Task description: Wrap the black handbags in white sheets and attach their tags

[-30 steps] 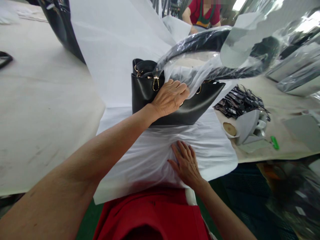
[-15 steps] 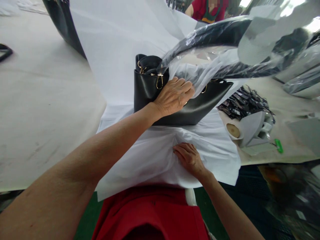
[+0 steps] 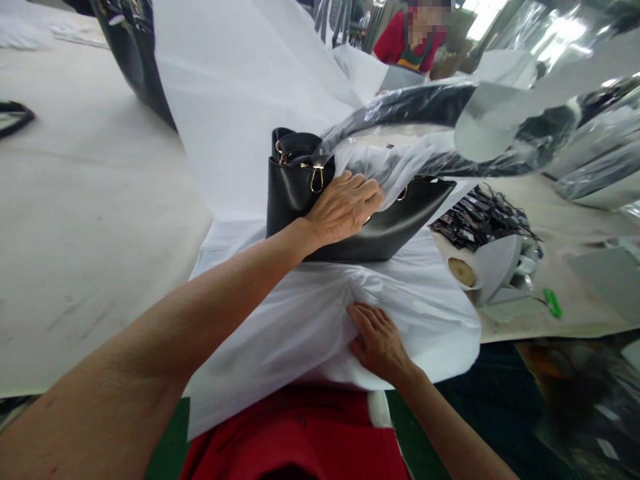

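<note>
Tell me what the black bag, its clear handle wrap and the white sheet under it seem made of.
Black bag: smooth leather or imitation, judging by its soft sheen; I can't tell which.
Clear handle wrap: probably thin, glossy plastic film, being see-through and crinkled with bright highlights.
White sheet: likely thin tissue-like paper, mostly matte, given its fine creases.

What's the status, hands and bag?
Left hand against front of black bag. Right hand on white sheet. Possible obstruction: plastic-wrapped handle above bag.
</note>
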### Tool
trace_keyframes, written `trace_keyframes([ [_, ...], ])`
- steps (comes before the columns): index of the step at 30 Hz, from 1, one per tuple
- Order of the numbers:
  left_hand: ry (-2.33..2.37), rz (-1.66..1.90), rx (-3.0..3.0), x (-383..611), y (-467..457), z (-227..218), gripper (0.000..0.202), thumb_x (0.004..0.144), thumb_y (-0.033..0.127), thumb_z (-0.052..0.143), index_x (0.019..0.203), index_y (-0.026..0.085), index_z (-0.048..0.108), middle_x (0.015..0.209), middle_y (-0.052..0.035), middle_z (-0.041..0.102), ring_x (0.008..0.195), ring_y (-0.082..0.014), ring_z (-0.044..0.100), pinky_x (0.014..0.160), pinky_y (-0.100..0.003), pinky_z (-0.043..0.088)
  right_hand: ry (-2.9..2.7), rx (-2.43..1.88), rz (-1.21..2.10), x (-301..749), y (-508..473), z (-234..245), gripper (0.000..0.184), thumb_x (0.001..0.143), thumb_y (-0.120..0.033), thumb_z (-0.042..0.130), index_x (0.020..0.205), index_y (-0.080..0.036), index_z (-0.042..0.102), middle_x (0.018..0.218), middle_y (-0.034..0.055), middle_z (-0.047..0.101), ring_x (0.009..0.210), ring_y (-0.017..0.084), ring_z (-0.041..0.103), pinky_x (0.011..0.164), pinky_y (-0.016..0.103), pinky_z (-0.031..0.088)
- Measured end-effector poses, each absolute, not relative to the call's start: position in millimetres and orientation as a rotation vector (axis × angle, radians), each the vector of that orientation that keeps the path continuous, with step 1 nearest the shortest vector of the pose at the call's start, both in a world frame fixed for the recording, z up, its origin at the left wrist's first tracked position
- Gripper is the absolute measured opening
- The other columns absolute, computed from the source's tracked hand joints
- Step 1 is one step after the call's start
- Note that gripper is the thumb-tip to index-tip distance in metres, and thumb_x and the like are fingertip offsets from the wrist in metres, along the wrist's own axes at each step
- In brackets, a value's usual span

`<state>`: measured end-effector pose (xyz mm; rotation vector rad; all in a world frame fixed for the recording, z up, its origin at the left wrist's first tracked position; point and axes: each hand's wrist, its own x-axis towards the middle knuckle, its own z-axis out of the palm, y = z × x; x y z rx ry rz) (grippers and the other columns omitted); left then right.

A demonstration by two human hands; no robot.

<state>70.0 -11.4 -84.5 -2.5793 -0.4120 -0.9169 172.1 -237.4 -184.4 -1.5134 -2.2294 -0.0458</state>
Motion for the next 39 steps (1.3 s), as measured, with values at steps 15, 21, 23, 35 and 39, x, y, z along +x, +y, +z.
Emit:
trace_keyframes([
  [15, -0.582, -0.741, -2.833, 68, -19, -20, 0.02, 0.085, 0.014, 0.044, 0.082, 0.014, 0.064, 0.073, -0.005, 0.062, 0.065, -0.016, 0.056, 0.058, -0.028, 0.038, -1.976, -1.556, -0.653, 190, -171, -40, 0.023, 0.089, -0.014, 0.045, 0.098, -0.021, 0.065, 0.083, 0.0044, 0.065, 0.071, 0.016, 0.059, 0.063, 0.027, 0.045],
  [21, -0.654, -0.627, -2.988, 73, -11, 33, 0.019, 0.083, 0.019, 0.048, 0.078, 0.015, 0.066, 0.067, -0.0041, 0.063, 0.065, -0.0153, 0.057, 0.058, -0.025, 0.041, -1.945, -1.431, -0.653, 192, -123, -8, 0.014, 0.089, -0.021, 0.05, 0.094, -0.023, 0.063, 0.113, 0.0041, 0.059, 0.088, 0.017, 0.056, 0.071, 0.027, 0.047],
  [23, -0.7, -0.617, -2.972, 72, -10, 42, 0.017, 0.081, 0.019, 0.05, 0.078, 0.015, 0.066, 0.067, -0.0043, 0.063, 0.066, -0.0162, 0.058, 0.058, -0.026, 0.042, -1.945, -1.404, -0.639, 192, -115, -7, 0.012, 0.089, -0.024, 0.052, 0.096, -0.024, 0.063, 0.116, 0.0035, 0.058, 0.088, 0.016, 0.056, 0.07, 0.027, 0.048],
  [35, -0.631, -0.492, -2.824, 48, -49, 53, 0.022, 0.077, 0.003, 0.045, 0.087, 0.012, 0.061, 0.082, -0.0079, 0.063, 0.072, -0.0176, 0.059, 0.064, -0.028, 0.047, -2.095, -1.286, -0.497, 206, -86, 1, 0.022, 0.094, -0.032, 0.046, 0.096, -0.021, 0.066, 0.106, 0.0041, 0.059, 0.087, 0.014, 0.058, 0.067, 0.024, 0.047],
  [39, -0.49, -0.684, -2.596, 37, -94, 16, 0.025, 0.084, 0.004, 0.038, 0.093, 0.011, 0.06, 0.09, -0.0133, 0.063, 0.084, -0.0228, 0.059, 0.074, -0.035, 0.049, -2.072, -1.327, -0.481, 206, -84, 3, 0.022, 0.092, -0.028, 0.05, 0.082, -0.017, 0.066, 0.09, 0.0032, 0.056, 0.078, 0.012, 0.055, 0.063, 0.021, 0.044],
])
